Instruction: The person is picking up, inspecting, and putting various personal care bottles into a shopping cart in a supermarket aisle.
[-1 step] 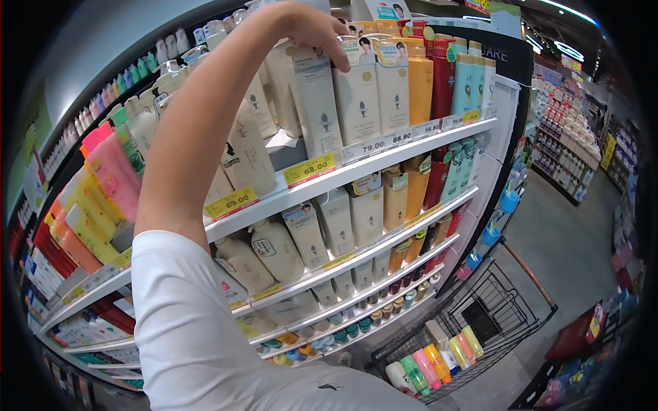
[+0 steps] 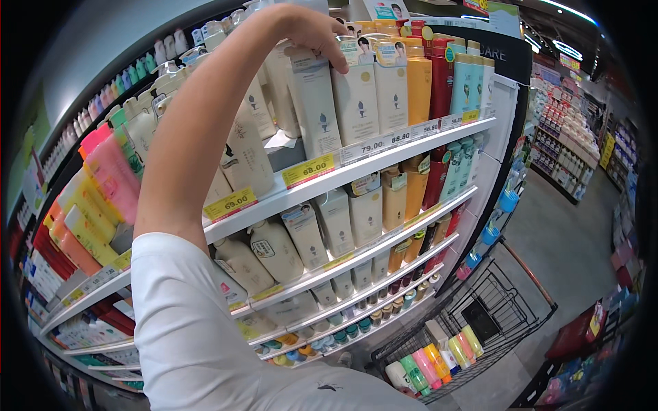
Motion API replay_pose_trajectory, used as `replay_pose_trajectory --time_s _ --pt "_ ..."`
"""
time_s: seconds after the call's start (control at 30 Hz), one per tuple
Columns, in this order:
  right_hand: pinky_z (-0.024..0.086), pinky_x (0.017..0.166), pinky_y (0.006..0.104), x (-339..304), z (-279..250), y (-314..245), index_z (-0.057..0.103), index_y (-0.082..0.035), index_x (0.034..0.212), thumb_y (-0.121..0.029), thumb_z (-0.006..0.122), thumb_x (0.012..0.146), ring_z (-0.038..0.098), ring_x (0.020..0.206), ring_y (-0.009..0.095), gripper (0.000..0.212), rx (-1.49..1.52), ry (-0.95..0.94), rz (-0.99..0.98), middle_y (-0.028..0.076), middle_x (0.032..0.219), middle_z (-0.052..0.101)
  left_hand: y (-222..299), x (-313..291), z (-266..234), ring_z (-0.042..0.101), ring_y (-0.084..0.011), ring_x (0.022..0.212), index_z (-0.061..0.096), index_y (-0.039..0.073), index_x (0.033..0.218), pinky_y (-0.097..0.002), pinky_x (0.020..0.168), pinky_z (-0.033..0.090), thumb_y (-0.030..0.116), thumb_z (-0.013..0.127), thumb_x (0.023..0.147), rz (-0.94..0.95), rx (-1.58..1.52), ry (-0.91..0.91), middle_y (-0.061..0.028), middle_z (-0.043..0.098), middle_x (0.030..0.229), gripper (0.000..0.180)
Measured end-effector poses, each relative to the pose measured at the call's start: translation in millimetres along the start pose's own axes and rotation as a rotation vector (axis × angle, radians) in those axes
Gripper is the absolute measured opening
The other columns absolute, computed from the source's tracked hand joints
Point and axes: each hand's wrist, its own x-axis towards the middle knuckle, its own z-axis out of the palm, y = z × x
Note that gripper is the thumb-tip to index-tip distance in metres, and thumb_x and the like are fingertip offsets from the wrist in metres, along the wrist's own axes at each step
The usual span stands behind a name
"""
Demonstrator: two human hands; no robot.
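My left hand (image 2: 310,31) reaches over the top shelf at the end of my bent left arm. Its fingers curl down over the top of a tall pale bottle (image 2: 314,103) with a small blue emblem, and the thumb hangs by its right edge. That bottle's cap and part of my grip are hidden. Right beside it stand two matching cream bottles (image 2: 358,99) with picture tags at their necks. Left of it, behind my forearm, are more cream pump bottles (image 2: 245,154). My right hand is out of view.
Orange (image 2: 419,85), red and light-blue bottles continue along the shelf. Lower shelves (image 2: 404,222) hold more bottles and jars. Pink (image 2: 113,171) and yellow bottles stand to the left. A black wire shopping cart (image 2: 504,301) with several colourful bottles stands lower right, beside an aisle (image 2: 558,253).
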Motion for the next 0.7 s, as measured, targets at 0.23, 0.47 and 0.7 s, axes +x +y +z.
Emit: replay_pose_trajectory --time_s 0.23,0.47,0.7 --pt "0.056 0.082 0.0497 0 0 7 0.077 -0.003 0.093 -0.034 0.064 0.082 0.071 0.089 0.042 0.036 0.058 0.005 0.032 0.024 0.089 0.072 16 -6 24 0.073 -0.0279 0.096 0.046 0.008 0.147 -0.042 0.079 0.063 0.028 0.091 0.069 -0.009 -0.199 0.131 -0.0189 0.07 0.116 0.092" --pt "0.056 0.087 0.0457 -3 -19 -2 0.077 -0.004 0.096 -0.037 0.065 0.083 0.072 0.096 0.038 0.037 0.115 -0.145 0.004 0.023 0.095 0.074 1 2 29 0.073 -0.029 0.097 0.045 0.004 0.149 -0.0384 0.076 0.061 0.035 0.089 0.07 0.043 -0.182 0.204 -0.0209 0.068 0.122 0.095" --pt "0.055 0.088 0.0452 -11 -22 -9 0.077 -0.004 0.098 -0.033 0.065 0.083 0.071 0.098 0.039 0.035 0.056 -0.109 0.083 0.023 0.096 0.074 9 -33 -26 0.059 -0.0296 0.122 0.045 -0.001 0.144 -0.0383 0.104 0.046 0.035 0.086 0.072 0.172 -0.304 0.467 -0.0192 0.063 0.129 0.09"
